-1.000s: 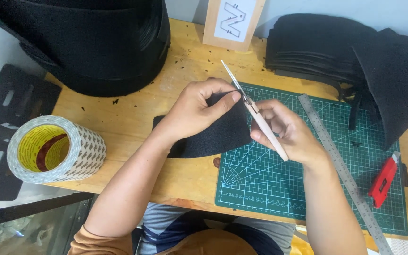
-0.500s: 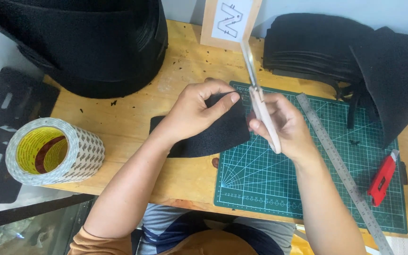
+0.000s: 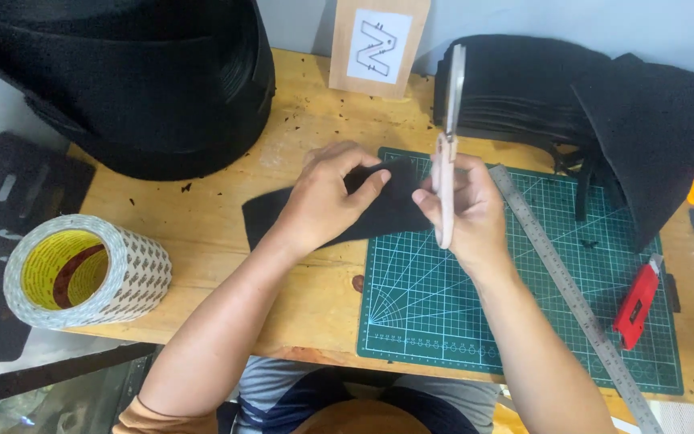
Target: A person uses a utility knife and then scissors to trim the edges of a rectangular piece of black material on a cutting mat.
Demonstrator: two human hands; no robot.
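A flat black fabric piece [image 3: 275, 213] lies across the wooden table [image 3: 210, 265] and the left edge of a green cutting mat [image 3: 524, 321]. My left hand [image 3: 327, 197] presses and pinches its upper edge. My right hand [image 3: 463, 209] grips a pair of scissors [image 3: 448, 133] by the pale pink handles. The blades are together and point straight away from me, above the fabric's right end. The fabric's right end is hidden behind my two hands.
A large tape roll [image 3: 82, 269] overhangs the table's left front corner. A big black foam roll [image 3: 138, 72] fills the back left. Stacked black pieces [image 3: 572, 104] sit back right. A steel ruler [image 3: 572, 297] and a red utility knife [image 3: 636, 301] lie on the mat.
My right hand has swung the scissors from a leftward slant to pointing straight away. Both hands and the fabric have kept their place.
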